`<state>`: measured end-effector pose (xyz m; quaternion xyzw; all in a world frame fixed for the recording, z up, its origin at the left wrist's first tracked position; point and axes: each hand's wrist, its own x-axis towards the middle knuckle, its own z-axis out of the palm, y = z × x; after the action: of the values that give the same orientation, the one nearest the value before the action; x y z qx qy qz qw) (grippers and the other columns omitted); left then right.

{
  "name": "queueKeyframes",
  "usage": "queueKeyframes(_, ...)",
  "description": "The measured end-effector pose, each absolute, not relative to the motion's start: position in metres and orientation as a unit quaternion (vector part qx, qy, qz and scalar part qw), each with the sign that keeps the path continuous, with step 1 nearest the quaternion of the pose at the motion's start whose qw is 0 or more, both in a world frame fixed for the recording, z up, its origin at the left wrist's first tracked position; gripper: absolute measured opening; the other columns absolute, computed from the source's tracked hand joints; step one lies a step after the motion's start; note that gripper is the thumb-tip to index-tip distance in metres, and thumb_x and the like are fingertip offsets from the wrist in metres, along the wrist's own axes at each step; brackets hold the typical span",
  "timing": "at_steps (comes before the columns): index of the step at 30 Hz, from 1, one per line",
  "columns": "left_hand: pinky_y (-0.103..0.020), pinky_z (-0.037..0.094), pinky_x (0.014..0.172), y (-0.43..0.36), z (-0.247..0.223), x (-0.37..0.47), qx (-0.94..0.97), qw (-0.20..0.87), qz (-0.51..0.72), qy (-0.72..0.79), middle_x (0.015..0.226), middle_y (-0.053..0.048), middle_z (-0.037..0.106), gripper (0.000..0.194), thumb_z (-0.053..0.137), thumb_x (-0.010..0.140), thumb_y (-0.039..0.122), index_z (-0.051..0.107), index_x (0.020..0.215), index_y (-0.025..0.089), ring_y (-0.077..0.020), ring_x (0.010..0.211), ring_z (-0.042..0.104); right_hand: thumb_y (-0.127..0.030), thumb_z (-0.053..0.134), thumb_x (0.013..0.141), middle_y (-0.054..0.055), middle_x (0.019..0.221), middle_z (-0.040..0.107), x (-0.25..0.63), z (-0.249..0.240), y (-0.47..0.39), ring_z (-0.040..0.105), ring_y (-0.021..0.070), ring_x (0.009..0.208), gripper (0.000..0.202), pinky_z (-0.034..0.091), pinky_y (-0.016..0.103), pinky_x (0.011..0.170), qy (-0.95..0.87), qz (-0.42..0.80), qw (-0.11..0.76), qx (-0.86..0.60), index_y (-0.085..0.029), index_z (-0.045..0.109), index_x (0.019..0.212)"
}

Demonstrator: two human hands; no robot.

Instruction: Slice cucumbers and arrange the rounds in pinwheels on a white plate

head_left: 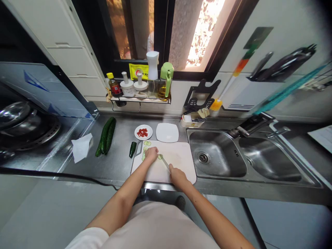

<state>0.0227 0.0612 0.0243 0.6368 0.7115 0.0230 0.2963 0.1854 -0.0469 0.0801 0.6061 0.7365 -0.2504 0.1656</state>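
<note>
The right hand [178, 176] grasps the knife [165, 161] at its near end, presumably to steer the blade, which slants forward and left over the board [178, 157], its far end at 1 slice [160, 156]. The left hand [151, 155] has its fingers curled just beside that slice, probably for steadying; whether they pinch anything, I cannot tell. Other slices [147, 143] lie at the board's left end, likely to stay out of the blade's way. The stub [132, 149] sits left of the board, apparently for easy reach.
</note>
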Motion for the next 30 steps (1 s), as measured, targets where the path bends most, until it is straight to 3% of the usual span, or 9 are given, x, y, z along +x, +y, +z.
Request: queueKeyframes(30,-0.035,0.032,0.091,0.062,0.026,0.023,0.635,0.295,0.014,0.714,0.098,-0.002,0.069,0.014,0.063,0.074,0.025,0.061,0.087,0.025,-0.0205,0.101,0.058,-0.006,0.036,0.084,0.017,0.099,0.065,0.186,0.082,-0.048,0.064,0.0237,0.092,0.038,0.042,0.030,0.070,0.741,-0.242,0.176,0.601,-0.014,0.038,0.121)
